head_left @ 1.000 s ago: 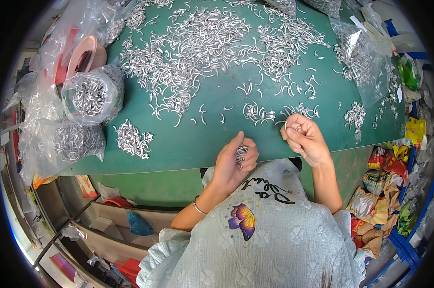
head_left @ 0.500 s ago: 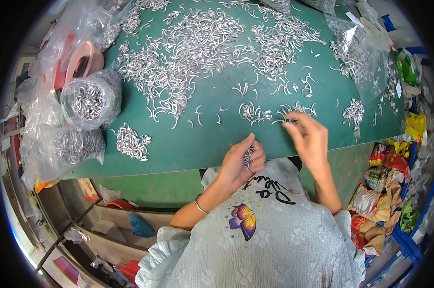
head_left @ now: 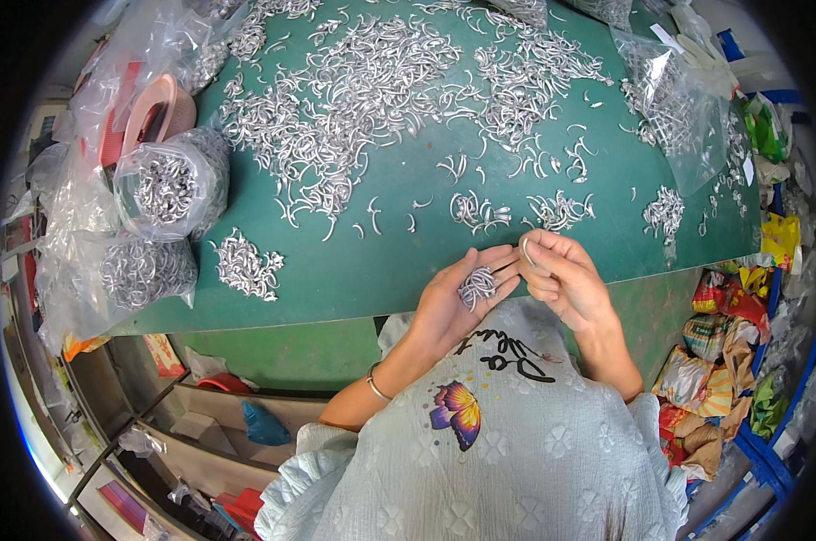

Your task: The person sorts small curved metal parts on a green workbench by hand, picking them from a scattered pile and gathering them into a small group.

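My left hand (head_left: 445, 301) lies palm up near the table's front edge, fingers stretched toward the right. In its palm rests a small heap of curved silvery metal pieces (head_left: 477, 287). Close beside its fingertips, my right hand (head_left: 566, 281) pinches one curved metal piece (head_left: 527, 252) between thumb and forefinger. Just beyond the hands, two small piles of like pieces lie on the green table: one to the left (head_left: 478, 215), another to the right (head_left: 559, 211). A large spread of such pieces (head_left: 372, 81) covers the table's far part.
Clear bags of metal pieces (head_left: 169, 187) stand along the left side, beside a pink plastic container (head_left: 169, 106). A separate small pile (head_left: 247, 265) sits near the front left. At the right lie another pile (head_left: 665, 213) and a filled clear bag (head_left: 674, 108).
My right hand has come back from the right-hand pile to my left hand, bringing a curved piece. The left hand's fingers have uncurled, baring the heap in its palm.
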{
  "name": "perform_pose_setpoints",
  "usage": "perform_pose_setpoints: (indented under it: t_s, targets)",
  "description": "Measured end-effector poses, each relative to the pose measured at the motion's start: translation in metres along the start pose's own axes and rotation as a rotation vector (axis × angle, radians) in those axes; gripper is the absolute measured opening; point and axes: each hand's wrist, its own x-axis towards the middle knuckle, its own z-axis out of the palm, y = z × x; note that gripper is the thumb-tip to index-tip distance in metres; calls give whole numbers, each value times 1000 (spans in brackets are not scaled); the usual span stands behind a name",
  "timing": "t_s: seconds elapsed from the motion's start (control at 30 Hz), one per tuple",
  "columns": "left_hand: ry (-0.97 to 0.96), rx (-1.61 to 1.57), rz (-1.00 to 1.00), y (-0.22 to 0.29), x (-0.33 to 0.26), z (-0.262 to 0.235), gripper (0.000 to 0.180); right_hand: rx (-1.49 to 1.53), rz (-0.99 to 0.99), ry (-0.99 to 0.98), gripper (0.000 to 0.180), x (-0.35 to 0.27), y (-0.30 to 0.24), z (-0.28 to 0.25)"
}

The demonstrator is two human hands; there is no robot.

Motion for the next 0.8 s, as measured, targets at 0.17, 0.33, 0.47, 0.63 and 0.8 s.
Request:
perform_pose_setpoints:
  t_s: [0.17,0.33,0.47,0.63,0.8]
  targets:
    - [-10,0,2,1,0,0,48,89,58,-20,11,2,2,0]
    - [-9,-50,-3,3,-2,3,46,-427,-171,54,8,-4,5,20]
    - [-23,-89,-10,2,-1,2,46,-536,-244,82,7,-3,7,13]
    - [-29,-65,-28,4,-4,4,48,-974,-484,212,7,-5,9,10]
    - [-34,-63,-7,6,-6,5,46,-1363,-629,180,13,-5,14,22]
